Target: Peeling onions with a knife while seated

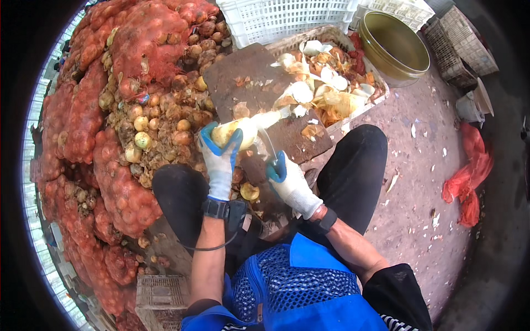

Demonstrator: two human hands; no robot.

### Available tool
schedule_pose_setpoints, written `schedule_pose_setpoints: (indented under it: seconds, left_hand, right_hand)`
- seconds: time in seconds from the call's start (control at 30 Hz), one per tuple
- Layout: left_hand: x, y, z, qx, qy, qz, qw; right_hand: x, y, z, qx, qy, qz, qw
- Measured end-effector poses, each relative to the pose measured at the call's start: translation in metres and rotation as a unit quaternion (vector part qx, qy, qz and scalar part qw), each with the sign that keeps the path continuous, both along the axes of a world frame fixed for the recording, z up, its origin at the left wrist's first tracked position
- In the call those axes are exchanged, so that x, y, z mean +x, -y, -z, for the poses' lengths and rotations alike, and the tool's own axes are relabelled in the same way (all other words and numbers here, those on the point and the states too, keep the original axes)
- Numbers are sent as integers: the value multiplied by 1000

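Note:
In a blue-coated white work glove, my left hand (pixel 219 153) holds a pale, partly peeled onion (pixel 240 133). A loose strip of its layers stretches to the right over a worn brown board (pixel 244 78). My right hand (pixel 287 178), gloved alike, grips a knife; its thin curved blade (pixel 267 140) rises beside the onion's right side. Most of the handle is hidden in the fist. Onion skins and peeled layers (pixel 331 91) are heaped in a dirty white plastic crate (pixel 383 97) at the board's right side.
Red mesh sacks of onions (pixel 149 45) and loose onions (pixel 174 111) are piled at the left. White crates (pixel 285 18) and a large yellowish metal tub (pixel 393 45) stand beyond the board. A red mesh bag (pixel 468 173) lies on the floor at right. A crate (pixel 161 291) stands lower left.

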State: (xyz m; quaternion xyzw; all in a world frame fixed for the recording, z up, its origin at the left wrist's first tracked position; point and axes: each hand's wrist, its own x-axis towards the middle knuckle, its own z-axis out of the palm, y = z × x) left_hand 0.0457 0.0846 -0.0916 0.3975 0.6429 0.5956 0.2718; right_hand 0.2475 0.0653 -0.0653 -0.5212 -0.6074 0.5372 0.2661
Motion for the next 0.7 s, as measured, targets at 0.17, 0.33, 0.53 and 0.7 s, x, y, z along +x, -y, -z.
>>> schedule_pose_setpoints:
  seconds: [0.17,0.33,0.53,0.7]
  left_hand:
    - [7,0,0,6,44,23,999]
    - [1,0,6,11,26,17,999]
    - [8,0,5,28,-69,5,997]
    - [10,-1,2,15,-69,-4,998]
  right_hand:
    - [6,-1,15,8,-3,-4,1000]
    - [2,-2,12,-42,-6,-6,999]
    - [1,-3,11,41,34,-11,999]
    - [3,-4,18,34,33,-15,999]
